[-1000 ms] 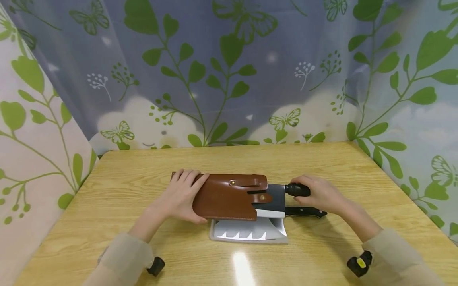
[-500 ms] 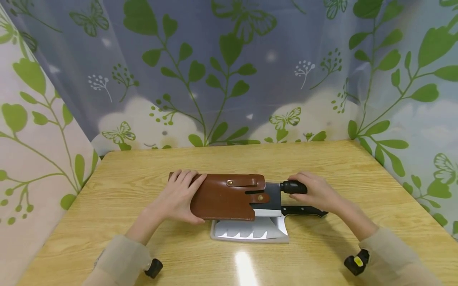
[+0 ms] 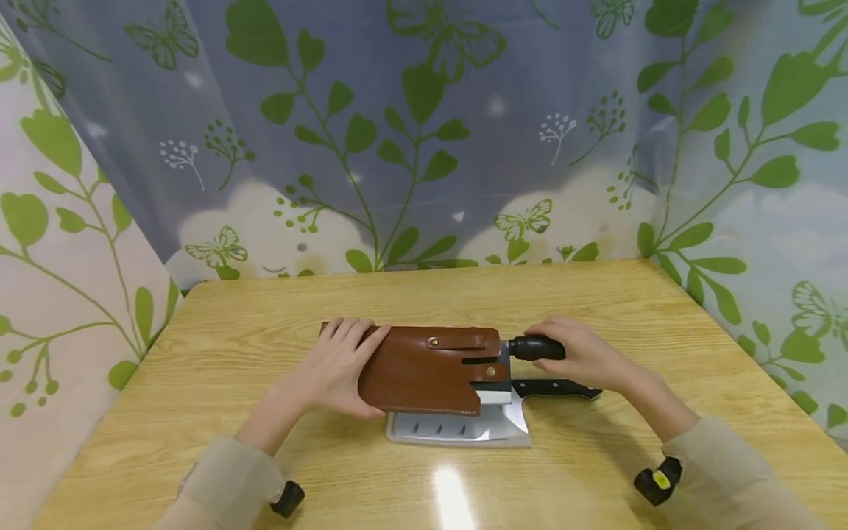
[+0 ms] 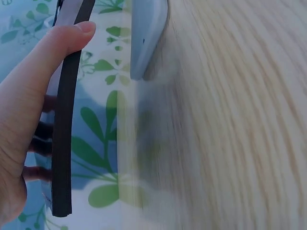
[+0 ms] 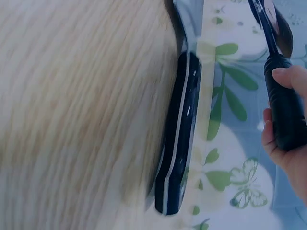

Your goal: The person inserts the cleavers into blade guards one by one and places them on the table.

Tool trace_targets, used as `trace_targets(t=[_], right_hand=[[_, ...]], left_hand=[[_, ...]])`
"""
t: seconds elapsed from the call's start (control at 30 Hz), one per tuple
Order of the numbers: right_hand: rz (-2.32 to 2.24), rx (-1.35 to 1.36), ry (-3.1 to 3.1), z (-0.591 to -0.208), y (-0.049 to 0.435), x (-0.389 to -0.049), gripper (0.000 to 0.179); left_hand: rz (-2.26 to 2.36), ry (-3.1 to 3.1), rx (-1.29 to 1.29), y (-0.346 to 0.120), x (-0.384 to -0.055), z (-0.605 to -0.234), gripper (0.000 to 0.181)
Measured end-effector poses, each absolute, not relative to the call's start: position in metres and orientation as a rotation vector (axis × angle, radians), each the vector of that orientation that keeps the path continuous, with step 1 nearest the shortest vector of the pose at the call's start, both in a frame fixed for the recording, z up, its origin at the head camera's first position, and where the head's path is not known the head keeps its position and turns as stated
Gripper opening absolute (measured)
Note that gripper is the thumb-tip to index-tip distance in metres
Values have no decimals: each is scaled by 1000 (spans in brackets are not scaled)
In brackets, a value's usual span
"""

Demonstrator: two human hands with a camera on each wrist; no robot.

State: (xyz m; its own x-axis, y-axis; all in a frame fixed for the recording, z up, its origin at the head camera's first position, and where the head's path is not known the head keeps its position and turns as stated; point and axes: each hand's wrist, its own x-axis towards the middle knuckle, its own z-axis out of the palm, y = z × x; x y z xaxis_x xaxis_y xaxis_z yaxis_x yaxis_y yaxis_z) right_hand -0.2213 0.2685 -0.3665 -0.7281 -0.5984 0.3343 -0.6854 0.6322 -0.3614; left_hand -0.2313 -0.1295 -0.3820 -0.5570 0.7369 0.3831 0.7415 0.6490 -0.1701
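My left hand (image 3: 334, 368) grips the closed end of a brown leather knife sheath (image 3: 420, 379), fingers over the far edge and thumb at the near edge. Seen from the left wrist, the sheath's dark edge (image 4: 67, 134) is held above the table. A cleaver (image 3: 495, 397) sits mostly inside the sheath, with only a strip of blade showing at the right. My right hand (image 3: 586, 357) holds its black handle (image 3: 526, 347). Beneath lies a second knife, its black riveted handle (image 3: 556, 389) pointing right and its blade (image 3: 506, 427) partly hidden by the sheath.
Around the second knife's blade is a pale, see-through cover (image 3: 457, 443), whose rounded end (image 4: 146, 43) shows in the left wrist view. All this is on a wood-grain table (image 3: 265, 302). A leaf-patterned curtain (image 3: 497, 147) hangs behind and at both sides.
The cleaver has slid left, deeper into the sheath, so less blade shows. My right hand has moved left with the handle, while my left hand stays on the sheath.
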Motion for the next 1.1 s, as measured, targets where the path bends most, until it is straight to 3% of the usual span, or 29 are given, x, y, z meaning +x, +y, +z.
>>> trace_targets(t=[0.27, 0.57, 0.83, 1.1], right_hand=[[757, 1086, -2702, -364, 250, -225, 35], [1022, 963, -2952, -363, 254, -225, 50], [1054, 901, -2914, -363, 256, -224, 34], [1069, 839, -2923, -356, 250, -226, 38]], left_hand=[[14, -2405, -1167, -120, -232, -382, 115], [27, -2423, -1140, -121, -228, -389, 115], [25, -2419, -1127, -123, -226, -389, 116], [43, -2392, -1116, -122, -226, -387, 115]])
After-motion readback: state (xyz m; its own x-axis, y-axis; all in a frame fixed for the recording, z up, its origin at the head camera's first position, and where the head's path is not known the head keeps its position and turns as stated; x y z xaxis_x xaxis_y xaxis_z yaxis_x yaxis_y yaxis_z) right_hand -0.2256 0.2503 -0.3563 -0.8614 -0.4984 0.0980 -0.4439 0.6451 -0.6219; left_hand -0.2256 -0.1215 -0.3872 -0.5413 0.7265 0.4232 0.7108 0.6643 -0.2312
